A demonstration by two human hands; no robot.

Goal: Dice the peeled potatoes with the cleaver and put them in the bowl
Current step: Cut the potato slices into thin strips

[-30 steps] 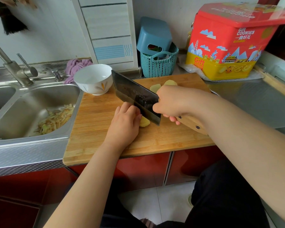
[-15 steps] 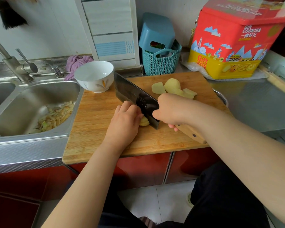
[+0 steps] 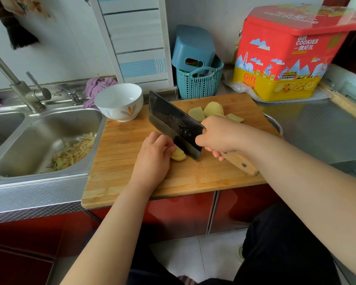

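On the wooden cutting board [image 3: 121, 161] lies a peeled potato piece [image 3: 178, 155], partly hidden under my left hand [image 3: 155, 156], whose curled fingers hold it down. My right hand [image 3: 218, 135] grips the cleaver [image 3: 173, 124] by its wooden handle; the dark blade stands against the potato piece just right of my left fingers. More potato pieces [image 3: 213, 111] lie at the board's far side, behind my right hand. The white bowl [image 3: 119, 102] stands at the board's far left corner and looks empty.
A steel sink [image 3: 29, 140] with peelings lies left of the board, with a tap [image 3: 19, 87] behind it. A teal basket [image 3: 199, 83] and a red cookie tin [image 3: 286, 54] stand at the back. A metal rim [image 3: 274, 123] shows under the board's right edge.
The view has shifted so the far potato pieces show more fully. The cleaver blade stays at the potato under my left hand, with little movement of either hand.
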